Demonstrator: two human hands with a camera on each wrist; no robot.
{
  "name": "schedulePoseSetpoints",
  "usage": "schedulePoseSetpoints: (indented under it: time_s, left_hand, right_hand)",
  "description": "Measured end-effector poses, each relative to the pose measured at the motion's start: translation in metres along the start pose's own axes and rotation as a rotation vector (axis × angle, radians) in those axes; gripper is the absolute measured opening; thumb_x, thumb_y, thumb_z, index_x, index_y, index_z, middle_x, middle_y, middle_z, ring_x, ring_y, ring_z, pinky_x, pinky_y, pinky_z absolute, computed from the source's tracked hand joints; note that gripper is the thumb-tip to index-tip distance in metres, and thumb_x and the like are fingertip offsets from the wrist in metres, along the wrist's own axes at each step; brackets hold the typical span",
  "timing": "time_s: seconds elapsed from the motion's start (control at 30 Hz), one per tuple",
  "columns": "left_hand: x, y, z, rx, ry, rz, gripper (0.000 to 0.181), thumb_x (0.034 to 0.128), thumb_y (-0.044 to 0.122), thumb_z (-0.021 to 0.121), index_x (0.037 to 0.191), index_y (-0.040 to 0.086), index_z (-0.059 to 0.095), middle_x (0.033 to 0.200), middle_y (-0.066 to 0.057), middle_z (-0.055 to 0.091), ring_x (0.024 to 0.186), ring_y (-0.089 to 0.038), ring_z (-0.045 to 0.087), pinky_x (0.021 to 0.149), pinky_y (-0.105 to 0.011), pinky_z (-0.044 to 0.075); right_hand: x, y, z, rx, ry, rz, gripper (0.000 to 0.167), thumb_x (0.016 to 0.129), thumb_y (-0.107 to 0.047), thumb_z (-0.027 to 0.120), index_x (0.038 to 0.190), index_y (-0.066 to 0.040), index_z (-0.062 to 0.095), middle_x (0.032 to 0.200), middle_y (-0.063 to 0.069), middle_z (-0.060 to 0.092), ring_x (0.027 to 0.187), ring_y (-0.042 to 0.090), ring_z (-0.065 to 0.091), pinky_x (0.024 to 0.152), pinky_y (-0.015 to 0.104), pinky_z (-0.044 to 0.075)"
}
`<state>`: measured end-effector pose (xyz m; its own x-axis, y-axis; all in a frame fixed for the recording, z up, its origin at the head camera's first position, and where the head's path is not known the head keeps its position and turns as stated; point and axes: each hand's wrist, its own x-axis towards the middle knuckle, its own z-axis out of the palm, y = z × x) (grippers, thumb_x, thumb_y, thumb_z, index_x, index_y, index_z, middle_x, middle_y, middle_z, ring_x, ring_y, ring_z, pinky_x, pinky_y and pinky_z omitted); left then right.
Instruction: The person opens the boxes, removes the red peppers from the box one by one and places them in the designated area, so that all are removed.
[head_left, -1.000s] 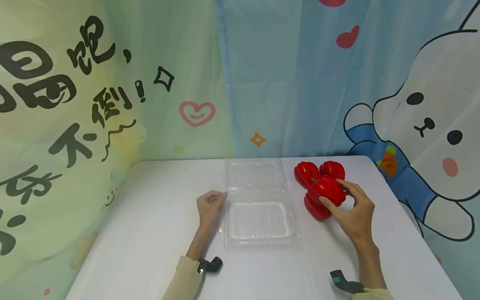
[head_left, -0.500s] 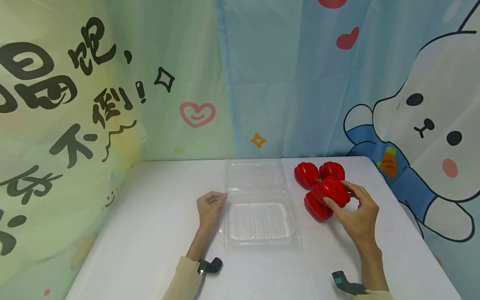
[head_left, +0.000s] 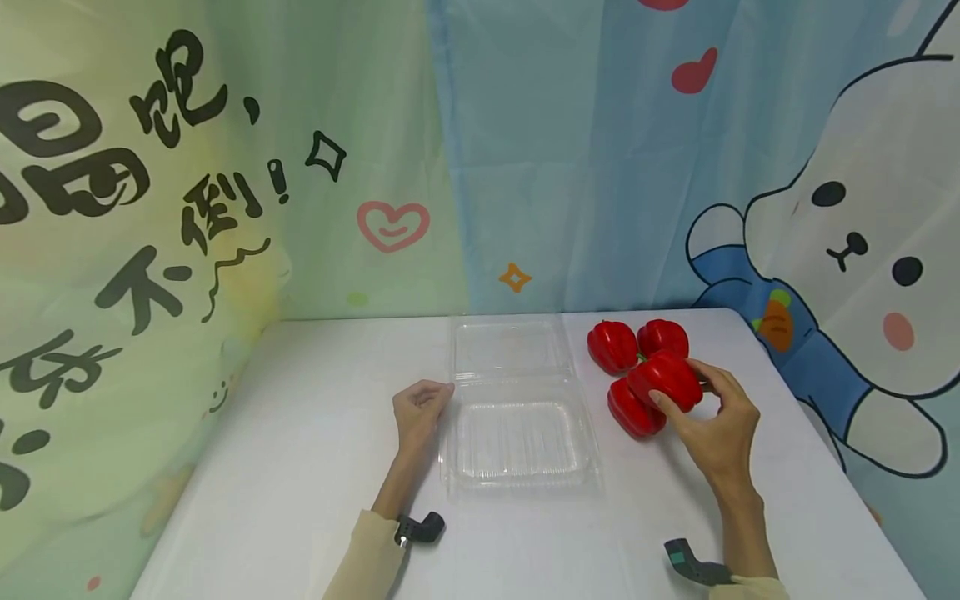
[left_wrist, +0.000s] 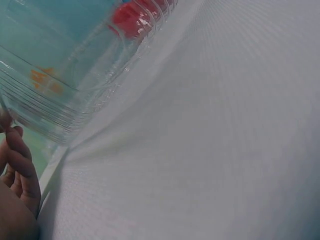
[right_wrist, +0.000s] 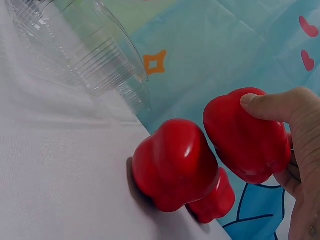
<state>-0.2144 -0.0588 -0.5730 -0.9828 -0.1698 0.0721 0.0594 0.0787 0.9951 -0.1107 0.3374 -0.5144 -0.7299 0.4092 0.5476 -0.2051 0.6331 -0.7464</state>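
Observation:
My right hand [head_left: 720,425] grips a red bell pepper [head_left: 666,381] between thumb and fingers, raised off the cloth. In the right wrist view the held pepper [right_wrist: 245,135] is beside another pepper [right_wrist: 175,165] on the table. Three more red peppers are grouped around it: one at the back left [head_left: 612,347], one at the back right [head_left: 663,337] and one in front [head_left: 635,408]. A clear plastic clamshell box [head_left: 525,437] lies unfolded in the middle. At its left edge my left hand [head_left: 420,417] pinches the rim, as the left wrist view also shows.
The box's clear lid [head_left: 510,346] lies flat toward the back of the white table [head_left: 322,450]. A printed curtain [head_left: 525,167] hangs right behind the table's far edge. Each forearm wears a dark wrist camera [head_left: 422,528].
The right hand has shifted slightly to the right with the held pepper, mostly in the first half second. My left hand, the box and the other peppers stay where they were.

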Motion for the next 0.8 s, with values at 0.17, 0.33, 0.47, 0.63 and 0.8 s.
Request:
schedulePoseSetpoints:
  time_s: [0.17,0.33,0.47,0.63,0.8]
  left_hand:
    - [0.0006,0.0006,0.0004,-0.011,-0.001,0.000,0.014,0.0926,0.013,0.083,0.091,0.000,0.079,0.076,-0.018,0.076,0.060,-0.009,0.059,0.060,-0.020,0.048]
    - [0.0002,0.0019,0.0005,-0.019,0.000,0.000,0.014,0.0920,0.013,0.083,0.091,0.000,0.079,0.075,-0.016,0.076,0.059,-0.009,0.059,0.059,-0.019,0.048]
    - [0.0002,0.0016,0.0007,0.001,0.005,-0.005,0.015,0.0919,0.015,0.084,0.092,0.001,0.079,0.076,-0.015,0.077,0.061,-0.009,0.060,0.060,-0.020,0.049]
    - [0.0002,0.0003,0.0002,0.019,0.003,-0.010,0.014,0.0926,0.017,0.084,0.092,0.003,0.079,0.078,-0.016,0.079,0.061,-0.009,0.062,0.061,-0.020,0.049]
    - [0.0000,0.0003,-0.0005,0.001,-0.005,0.001,0.014,0.0931,0.015,0.084,0.092,0.002,0.079,0.080,-0.021,0.078,0.060,-0.010,0.061,0.061,-0.020,0.049]
  right_hand:
    - [0.0018,-0.0006,-0.0007,-0.004,0.012,0.003,0.072,0.078,-0.004,0.095,0.145,-0.008,0.068,0.138,0.018,0.073,0.113,-0.005,0.058,0.098,0.007,0.044]
    - [0.0024,-0.0004,-0.0022,-0.006,0.026,0.009,0.072,0.079,-0.004,0.095,0.146,-0.008,0.068,0.139,0.018,0.073,0.116,-0.005,0.057,0.099,0.009,0.043]
    - [0.0020,0.0009,-0.0030,-0.014,0.040,0.016,0.073,0.079,-0.004,0.095,0.146,-0.009,0.068,0.139,0.018,0.073,0.117,-0.005,0.057,0.099,0.009,0.043]
    - [0.0009,0.0020,-0.0036,-0.027,0.053,0.035,0.073,0.080,-0.005,0.094,0.147,-0.010,0.067,0.141,0.017,0.072,0.117,-0.005,0.056,0.099,0.010,0.043]
    - [0.0003,0.0022,-0.0053,-0.067,0.077,0.088,0.071,0.083,-0.011,0.094,0.149,-0.016,0.067,0.144,0.014,0.072,0.116,-0.007,0.054,0.098,0.006,0.042]
